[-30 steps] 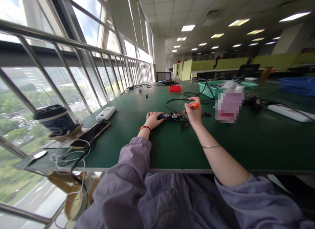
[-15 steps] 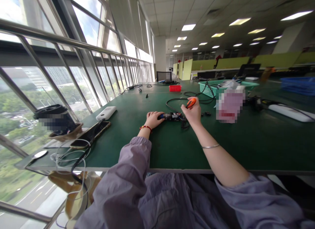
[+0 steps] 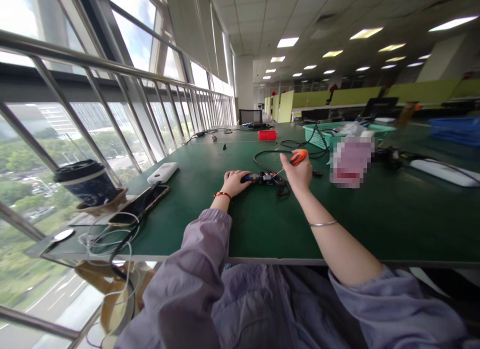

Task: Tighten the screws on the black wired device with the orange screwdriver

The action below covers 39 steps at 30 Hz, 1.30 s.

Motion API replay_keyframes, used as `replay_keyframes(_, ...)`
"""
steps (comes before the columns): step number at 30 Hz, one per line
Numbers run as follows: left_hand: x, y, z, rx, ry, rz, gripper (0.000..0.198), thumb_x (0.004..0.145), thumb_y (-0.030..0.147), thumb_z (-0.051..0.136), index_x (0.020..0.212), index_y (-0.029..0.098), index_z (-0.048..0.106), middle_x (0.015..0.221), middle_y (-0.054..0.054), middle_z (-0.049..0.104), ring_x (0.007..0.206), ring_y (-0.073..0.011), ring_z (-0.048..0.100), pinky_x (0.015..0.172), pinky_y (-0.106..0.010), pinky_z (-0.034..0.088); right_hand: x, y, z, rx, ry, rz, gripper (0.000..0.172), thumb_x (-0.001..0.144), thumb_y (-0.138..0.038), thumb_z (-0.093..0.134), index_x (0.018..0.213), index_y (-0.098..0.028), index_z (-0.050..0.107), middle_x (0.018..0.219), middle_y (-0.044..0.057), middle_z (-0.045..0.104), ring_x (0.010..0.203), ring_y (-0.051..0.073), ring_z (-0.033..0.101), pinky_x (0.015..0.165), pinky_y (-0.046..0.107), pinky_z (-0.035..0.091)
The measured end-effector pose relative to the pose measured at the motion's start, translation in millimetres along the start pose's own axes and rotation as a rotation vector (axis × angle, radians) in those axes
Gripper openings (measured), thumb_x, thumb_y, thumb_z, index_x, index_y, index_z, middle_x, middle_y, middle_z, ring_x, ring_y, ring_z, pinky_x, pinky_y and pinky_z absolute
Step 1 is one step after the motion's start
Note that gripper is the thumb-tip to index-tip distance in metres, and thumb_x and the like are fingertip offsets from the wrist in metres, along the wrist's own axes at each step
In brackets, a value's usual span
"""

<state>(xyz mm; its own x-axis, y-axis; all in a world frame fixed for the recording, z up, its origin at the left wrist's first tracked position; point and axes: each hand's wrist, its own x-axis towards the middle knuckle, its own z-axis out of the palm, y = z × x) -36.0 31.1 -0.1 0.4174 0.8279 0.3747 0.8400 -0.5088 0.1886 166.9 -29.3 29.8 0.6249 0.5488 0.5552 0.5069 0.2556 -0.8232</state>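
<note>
My left hand (image 3: 236,183) is closed around the left end of a dark device with a blue part and a corded body (image 3: 265,178), which lies on the green tabletop. My right hand (image 3: 299,173) grips the orange handle of a screwdriver (image 3: 299,157). Its thin metal shaft slants down to the left, toward the right end of the device, where small wires show. I cannot tell whether the tip touches. Below that end hangs a loop of black cable (image 3: 283,188).
A red tray (image 3: 267,135) and a green basket (image 3: 317,135) stand farther back. Leftward are a white power bank (image 3: 163,173), a phone (image 3: 125,218) and a lidded cup (image 3: 88,184). To the right lie a pixelated pink package (image 3: 352,161) and a white power strip (image 3: 444,172).
My right hand has shifted slightly right with the screwdriver, and the handle lies flatter, leaving more of the shaft in sight. My left hand stays on the device.
</note>
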Motion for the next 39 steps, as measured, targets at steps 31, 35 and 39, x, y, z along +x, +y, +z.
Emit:
replay_keyframes(31,-0.9,1.3,-1.5,-0.004,-0.013,-0.007,0.039,0.085,0.042,0.05,0.121,0.031,0.057,0.118,-0.002,0.061,0.117,-0.0236,0.046,0.107,-0.042,0.021,-1.9,1.7,3.0,0.105,-0.122,-0.045,0.016,0.065,-0.029,0.054,0.079,-0.022,0.055,0.066,-0.001,0.054,0.061,0.016,0.053,0.065,0.029,0.042)
replay_keyframes(35,-0.8,1.4,-1.4,-0.001,-0.005,-0.006,0.039,0.084,0.042,0.051,0.121,0.031,0.058,0.117,-0.003,0.062,0.117,-0.0236,0.047,0.106,-0.042,0.022,-2.5,0.3,0.9,0.083,-0.064,-0.046,0.034,0.061,-0.033,0.06,0.091,-0.023,0.049,0.067,-0.004,0.049,0.059,0.015,0.05,0.062,0.028,0.042)
replay_keyframes(39,-0.4,0.5,-0.6,-0.005,-0.004,-0.005,0.039,0.085,0.043,0.05,0.12,0.031,0.058,0.116,-0.003,0.062,0.117,-0.0241,0.047,0.106,-0.042,0.023,-0.9,1.7,-0.7,-0.005,-0.011,0.108,0.027,0.066,-0.047,0.059,0.076,-0.022,0.052,0.066,0.0,0.053,0.064,0.019,0.053,0.063,0.031,0.042)
